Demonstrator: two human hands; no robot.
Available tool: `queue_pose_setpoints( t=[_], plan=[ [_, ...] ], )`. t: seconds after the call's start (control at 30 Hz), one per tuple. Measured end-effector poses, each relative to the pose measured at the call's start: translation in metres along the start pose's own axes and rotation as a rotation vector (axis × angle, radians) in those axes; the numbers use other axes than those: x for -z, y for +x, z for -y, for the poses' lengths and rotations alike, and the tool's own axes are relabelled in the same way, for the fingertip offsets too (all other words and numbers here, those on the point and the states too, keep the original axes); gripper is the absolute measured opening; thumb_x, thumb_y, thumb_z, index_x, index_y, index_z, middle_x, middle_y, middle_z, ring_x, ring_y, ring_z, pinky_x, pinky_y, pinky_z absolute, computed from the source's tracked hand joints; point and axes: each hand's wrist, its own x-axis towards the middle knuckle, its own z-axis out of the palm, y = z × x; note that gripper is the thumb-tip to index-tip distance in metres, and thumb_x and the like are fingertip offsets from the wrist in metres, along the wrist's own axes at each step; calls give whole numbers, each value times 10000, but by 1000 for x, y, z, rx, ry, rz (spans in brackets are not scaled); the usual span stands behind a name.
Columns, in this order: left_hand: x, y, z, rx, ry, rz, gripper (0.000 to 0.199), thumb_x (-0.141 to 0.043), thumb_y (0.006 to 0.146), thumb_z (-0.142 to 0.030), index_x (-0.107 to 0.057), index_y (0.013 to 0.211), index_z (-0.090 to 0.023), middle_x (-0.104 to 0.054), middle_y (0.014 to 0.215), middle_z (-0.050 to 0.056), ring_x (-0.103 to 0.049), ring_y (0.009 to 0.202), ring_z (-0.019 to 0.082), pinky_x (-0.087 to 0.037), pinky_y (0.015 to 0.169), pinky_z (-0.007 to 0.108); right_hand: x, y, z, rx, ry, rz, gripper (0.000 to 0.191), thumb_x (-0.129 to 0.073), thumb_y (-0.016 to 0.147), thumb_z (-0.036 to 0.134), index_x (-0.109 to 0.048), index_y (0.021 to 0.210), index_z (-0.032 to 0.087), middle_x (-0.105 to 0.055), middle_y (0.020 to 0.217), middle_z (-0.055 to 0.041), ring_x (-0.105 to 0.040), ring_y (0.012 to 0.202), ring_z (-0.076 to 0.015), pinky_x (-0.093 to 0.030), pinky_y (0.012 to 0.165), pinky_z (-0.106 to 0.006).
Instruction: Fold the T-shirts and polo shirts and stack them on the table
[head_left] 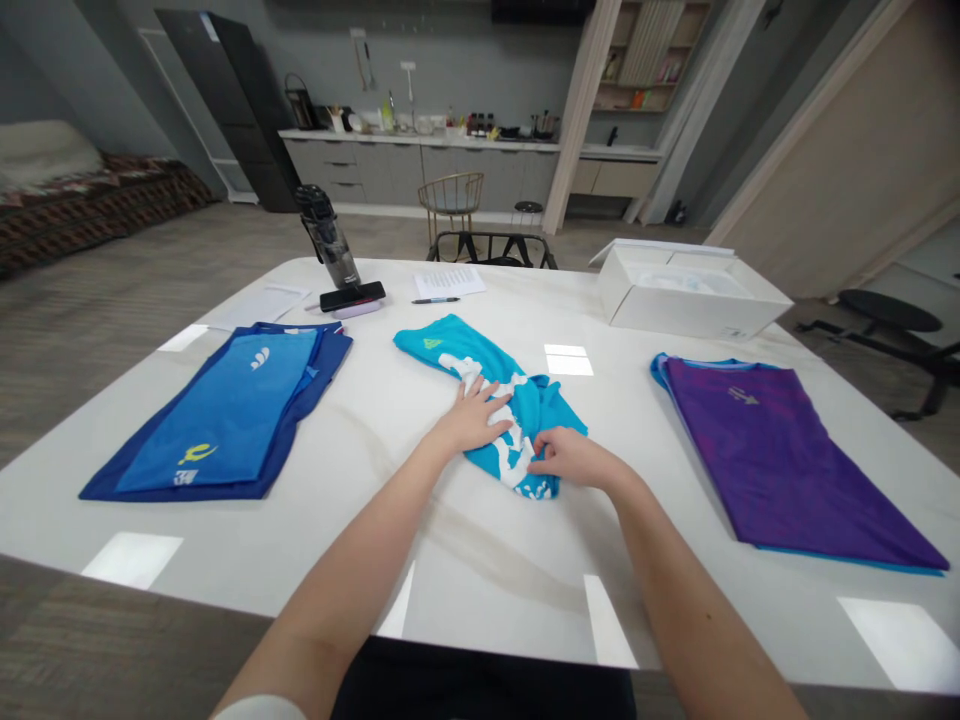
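A turquoise garment (pixel 487 350) with a white splash print lies partly folded and bunched in the middle of the table. My left hand (pixel 471 415) rests flat on its printed part with the fingers spread. At the garment's right edge, near the lower end, my right hand (pixel 574 456) has its fingers curled together against the cloth; whether fabric is pinched between them is hard to see, but the fingertips press on it. To the left lies a stack of folded blue shirts (pixel 225 410). A folded purple shirt (pixel 787 450) lies on the right, over a lighter blue one.
The white table (pixel 337 540) carries an open white box (pixel 679 300) at the back right. Toward the back left stand a water bottle (pixel 330 240) and a black phone (pixel 352 296). A pen (pixel 435 300) and printed paper (pixel 454 281) lie near the far edge, before a black chair (pixel 491 248).
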Motion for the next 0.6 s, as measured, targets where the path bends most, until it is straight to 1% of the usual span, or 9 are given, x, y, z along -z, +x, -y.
queue_pose_setpoints(
  t=[0.1, 0.17, 0.23, 0.27, 0.37, 0.4, 0.47, 0.53, 0.6],
  plan=[
    [6, -3, -9, -78, 0, -61, 472, -468, 1011, -421, -562, 1457, -297, -448, 1611, 47, -306, 1536, 294, -106, 1276, 581, -3, -4, 4, 83, 94, 100, 266, -769, 789, 438, -715, 853, 186, -679, 704, -5, -580, 641, -152, -374, 552, -248],
    [6, -12, -25, -12, 26, -173, 423, -399, 1039, -373, -612, 1393, -286, -523, 1547, 58, -420, 1464, 261, -165, 1274, 532, -3, -6, 6, 145, 186, 207, 322, -740, 820, 484, -754, 937, 185, -683, 738, -1, -564, 639, -134, -387, 562, -237],
    [2, -22, -44, 106, 55, -239, 443, -403, 1036, -438, -618, 1380, -258, -561, 1500, 105, -486, 1396, 300, -251, 1235, 540, 1, -10, 5, 181, 277, 338, 409, -719, 839, 514, -767, 1087, 193, -696, 818, -2, -546, 621, -111, -407, 568, -228],
    [-1, -26, -52, 151, 64, -232, 491, -436, 1017, -496, -601, 1401, -237, -551, 1504, 137, -487, 1390, 338, -281, 1212, 563, 4, -13, 4, 182, 315, 405, 461, -719, 838, 524, -754, 1162, 198, -699, 856, -4, -538, 606, -101, -417, 567, -226],
    [-10, -28, -63, 144, 48, -118, 690, -536, 950, -560, -496, 1510, -159, -420, 1598, 210, -371, 1468, 444, -290, 1194, 618, 16, -18, -4, 140, 419, 530, 559, -730, 820, 551, -721, 1244, 186, -705, 893, -22, -523, 561, -90, -431, 543, -230],
    [-12, -25, -63, 102, 27, -75, 722, -553, 942, -538, -457, 1541, -145, -368, 1630, 210, -314, 1500, 454, -274, 1208, 619, 20, -18, -9, 119, 451, 506, 554, -725, 820, 561, -728, 1214, 171, -709, 894, -33, -523, 556, -92, -429, 535, -234],
    [-14, -16, -57, -8, -28, 2, 714, -558, 943, -484, -427, 1566, -161, -318, 1666, 172, -241, 1542, 431, -241, 1240, 598, 27, -16, -19, 64, 480, 318, 510, -681, 843, 577, -744, 1105, 143, -709, 864, -49, -515, 545, -101, -415, 517, -243],
    [-14, -6, -50, -115, -79, 48, 653, -543, 958, -452, -447, 1559, -214, -314, 1678, 114, -226, 1562, 374, -218, 1265, 564, 31, -12, -31, -7, 423, -14, 454, -630, 875, 552, -739, 1037, 143, -690, 801, -44, -526, 556, -123, -412, 525, -255],
    [-13, -1, -46, -194, -104, 51, 572, -530, 975, -447, -507, 1516, -262, -335, 1673, 70, -253, 1560, 326, -219, 1274, 538, 32, -6, -43, -84, 277, -345, 383, -621, 884, 482, -734, 1054, 157, -667, 745, -29, -571, 609, -153, -427, 576, -266]
  ],
)
